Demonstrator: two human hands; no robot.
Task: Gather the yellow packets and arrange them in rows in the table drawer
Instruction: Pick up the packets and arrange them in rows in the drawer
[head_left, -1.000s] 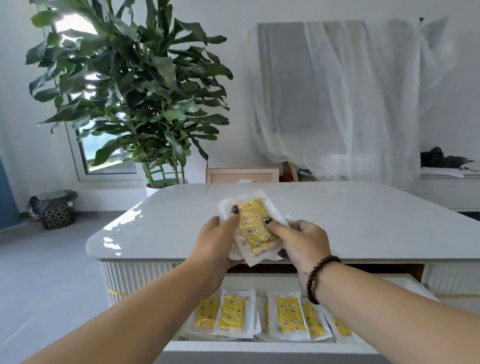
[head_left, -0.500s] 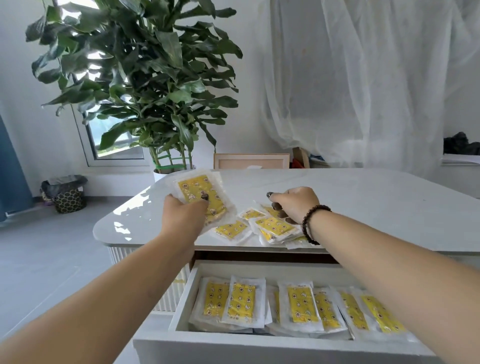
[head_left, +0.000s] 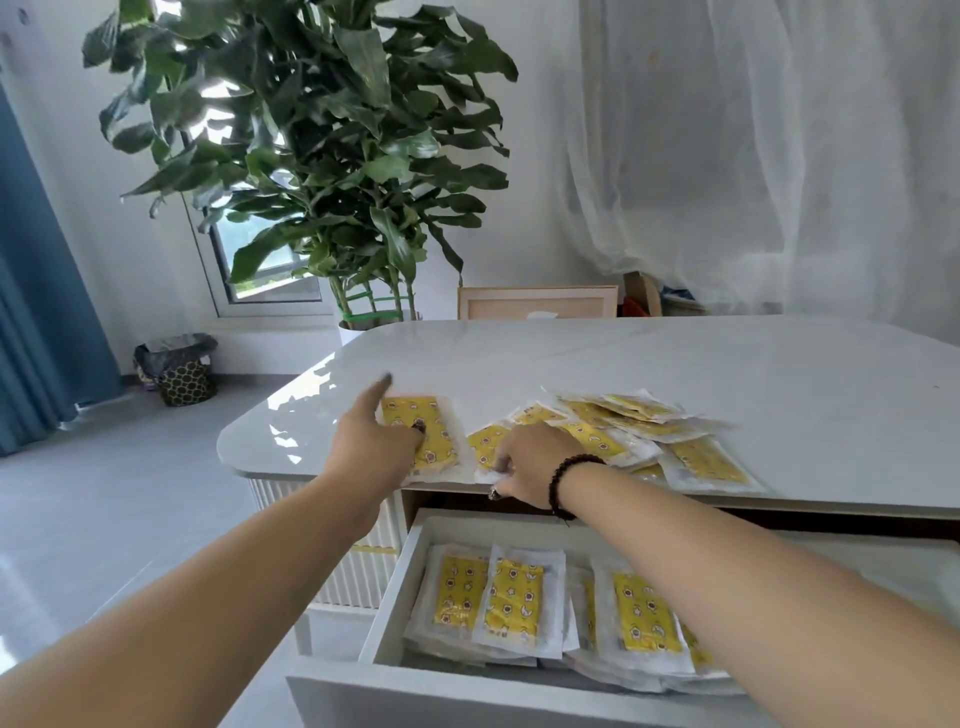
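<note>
Yellow packets: loose heap on the tabletop near its front edge, one single packet just left of it, more laid in rows in the open drawer below. Left hand rests on the single packet, index finger stretched forward, grip spread, not pinching. Right hand bends over the heap's near edge, fingers curled; whether they pinch a packet, cannot tell. Step in hand, as judged: gathering. Next move calls for pulling packets together, lifting, then laying them flat beside the drawer rows.
</note>
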